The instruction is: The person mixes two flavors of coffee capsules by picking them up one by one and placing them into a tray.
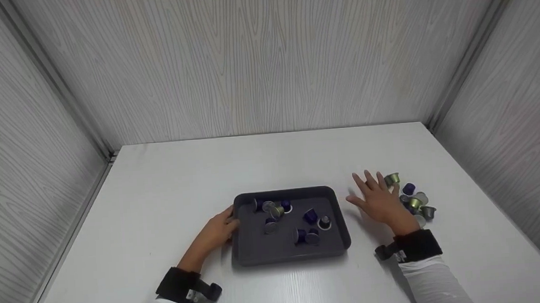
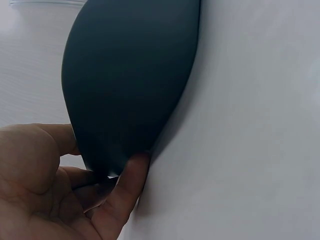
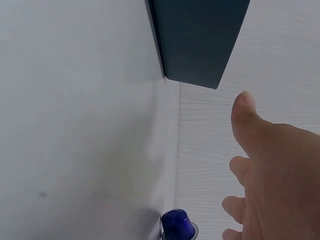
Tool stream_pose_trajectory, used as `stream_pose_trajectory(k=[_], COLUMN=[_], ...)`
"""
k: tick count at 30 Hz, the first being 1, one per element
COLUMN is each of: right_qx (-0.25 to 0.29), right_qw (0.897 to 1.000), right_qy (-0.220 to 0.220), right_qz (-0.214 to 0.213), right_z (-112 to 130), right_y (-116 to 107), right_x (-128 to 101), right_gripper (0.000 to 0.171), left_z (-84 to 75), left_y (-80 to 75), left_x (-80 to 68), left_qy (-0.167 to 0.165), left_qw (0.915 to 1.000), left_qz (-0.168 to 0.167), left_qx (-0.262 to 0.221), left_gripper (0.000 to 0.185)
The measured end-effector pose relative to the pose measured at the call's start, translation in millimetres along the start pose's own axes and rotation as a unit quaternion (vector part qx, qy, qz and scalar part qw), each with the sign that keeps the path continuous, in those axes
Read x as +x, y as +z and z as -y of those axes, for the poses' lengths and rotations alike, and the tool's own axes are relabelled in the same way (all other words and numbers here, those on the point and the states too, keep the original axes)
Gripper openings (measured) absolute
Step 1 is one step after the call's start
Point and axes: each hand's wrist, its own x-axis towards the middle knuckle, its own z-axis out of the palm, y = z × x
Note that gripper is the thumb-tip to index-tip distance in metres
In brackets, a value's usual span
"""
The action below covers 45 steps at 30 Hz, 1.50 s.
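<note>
Near the middle of the table sits a dark grey rectangular tray [image 1: 266, 251]. Inside it lie several coffee capsules, mostly dark blue ones [image 1: 310, 216], plus a green one [image 1: 277, 212]. My left hand [image 1: 215, 230] grips the tray's left side; in the left wrist view its thumb and curled fingers pinch the tray's end. To the right of the tray, my right hand [image 1: 379, 203] has its fingers spread and holds nothing. It is just left of a loose group of capsules, with a green capsule [image 1: 393, 178] close by its fingertips.
The group at right mixes green [image 1: 415, 202], blue [image 1: 408, 189] and dark grey [image 1: 428, 213] capsules. A blue capsule [image 3: 176, 226] also shows low in the right wrist view. Grey wood-grain panels [image 1: 264, 58] enclose the white table [image 1: 177, 171] at the back and sides.
</note>
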Motion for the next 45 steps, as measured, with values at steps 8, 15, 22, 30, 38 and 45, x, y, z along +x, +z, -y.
stream_pose_trajectory(k=[8,15,22,30,38,45], right_qx=[0.007,-0.015,-0.05,-0.064,-0.072,-0.087], right_qw=[1.0,0.999,0.998,0.997,0.993,0.992], right_qy=[0.018,0.022,0.017,0.002,-0.023,-0.056], right_qz=[0.011,0.022,-0.021,-0.053,-0.096,-0.078], right_z=[-10.7,-11.8,-10.8,-9.4,-11.6,-12.2], right_y=[2.9,4.5,1.8,0.6,2.7,1.9], right_x=[0.7,1.3,-0.5,-4.6,-6.2,-7.7], right_gripper=[0.09,0.087,0.074,0.065,0.047,0.023], left_z=[-0.5,0.5,2.0,1.1,1.0,-1.6], left_y=[-0.3,0.4,1.4,1.6,0.8,-0.3], left_x=[0.0,1.1,1.9,1.0,1.3,0.2], left_qy=[0.001,-0.01,-0.02,-0.027,-0.018,-0.011], left_qw=[1.0,0.9999,0.9996,0.9996,0.9998,0.9999], left_qz=[-0.001,0.006,0.01,0.006,0.003,0.005], left_qx=[-0.002,-0.011,-0.018,-0.003,0.0,-0.002], left_gripper=[0.058,0.057,0.057,0.058,0.057,0.057])
